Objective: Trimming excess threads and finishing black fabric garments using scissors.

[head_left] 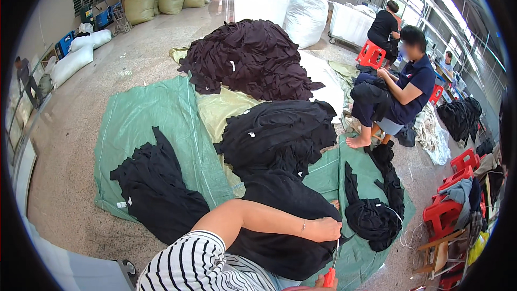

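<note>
My left hand [325,230], at the end of a striped sleeve, reaches across the black garment [285,205] spread over my lap. Its fingers are closed at the upper end of a thin metal shaft; whether they pinch cloth or the shaft's tip is hidden. At the lower edge, my right hand [321,285] shows only in part, closed on the red handle of the slim metal-shafted tool [329,277]. Beyond my lap lies a pile of black garments [277,134]. Another stack of black garments [159,188] rests to the left, one white label showing.
Green sheeting [151,124] covers the floor under the piles. A dark maroon heap [247,56] stands farther back. Black cloth strips and a bundle [374,221] lie to my right. A seated co-worker [406,86] handles dark cloth. Red stools [441,215] line the right side.
</note>
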Tool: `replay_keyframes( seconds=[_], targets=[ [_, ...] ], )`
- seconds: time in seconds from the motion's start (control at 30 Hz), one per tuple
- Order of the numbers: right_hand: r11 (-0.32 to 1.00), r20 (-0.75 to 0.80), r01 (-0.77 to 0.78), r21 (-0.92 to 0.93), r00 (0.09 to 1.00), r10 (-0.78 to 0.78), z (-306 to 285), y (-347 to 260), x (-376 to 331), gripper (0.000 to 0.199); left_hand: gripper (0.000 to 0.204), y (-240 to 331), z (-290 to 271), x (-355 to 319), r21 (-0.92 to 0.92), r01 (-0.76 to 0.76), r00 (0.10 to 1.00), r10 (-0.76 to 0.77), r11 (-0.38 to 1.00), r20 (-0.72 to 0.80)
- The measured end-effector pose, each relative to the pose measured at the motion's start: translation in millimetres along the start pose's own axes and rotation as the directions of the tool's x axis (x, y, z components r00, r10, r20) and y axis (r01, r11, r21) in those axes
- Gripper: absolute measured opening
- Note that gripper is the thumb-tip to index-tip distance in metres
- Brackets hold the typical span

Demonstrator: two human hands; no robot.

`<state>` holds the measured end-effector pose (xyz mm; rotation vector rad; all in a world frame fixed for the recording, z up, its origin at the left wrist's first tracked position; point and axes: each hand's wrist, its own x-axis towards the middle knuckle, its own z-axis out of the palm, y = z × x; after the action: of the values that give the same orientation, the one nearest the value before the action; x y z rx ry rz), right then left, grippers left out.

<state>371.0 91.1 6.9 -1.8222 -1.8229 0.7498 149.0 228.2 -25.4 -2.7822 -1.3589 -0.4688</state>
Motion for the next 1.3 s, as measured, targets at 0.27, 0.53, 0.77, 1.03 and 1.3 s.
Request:
replay_keyframes(
  seconds=[0.27,0.53,0.77,1.03,1.3],
  targets=[
    [0.95,0.172,-0.247,-0.19,0.945,0.279,-17.4,-28.3,1.4,0.05,0.014,-14.2,-7.9,2.4,-0.205,0.017,0.997,-0.003,0.979,0.072],
    [0.986,0.329,-0.161,0.043,0.934,0.138,-8.2,-17.2,3.7,0.041,0.011,-34.3,11.2,1.4,-0.427,0.108,0.991,-0.062,0.898,0.12],
    [0.885,0.42,-0.282,0.369,0.901,0.112,4.8,-3.9,-9.1,0.04,0.009,-20.5,4.6,-13.4,-0.502,0.143,0.986,-0.166,0.853,-0.001],
    [0.602,0.477,-0.414,0.682,0.877,0.063,35.7,43.8,-2.9,0.039,0.031,45.1,-21.6,-108.7,-0.536,0.067,0.719,-0.413,0.841,-0.558],
    [0.705,0.847,-0.559,0.435,0.519,-0.111,107.3,42.2,-6.9,0.04,0.071,105.3,-20.6,-181.7,-0.927,0.07,0.928,-0.317,-0.368,0.196]
  ],
)
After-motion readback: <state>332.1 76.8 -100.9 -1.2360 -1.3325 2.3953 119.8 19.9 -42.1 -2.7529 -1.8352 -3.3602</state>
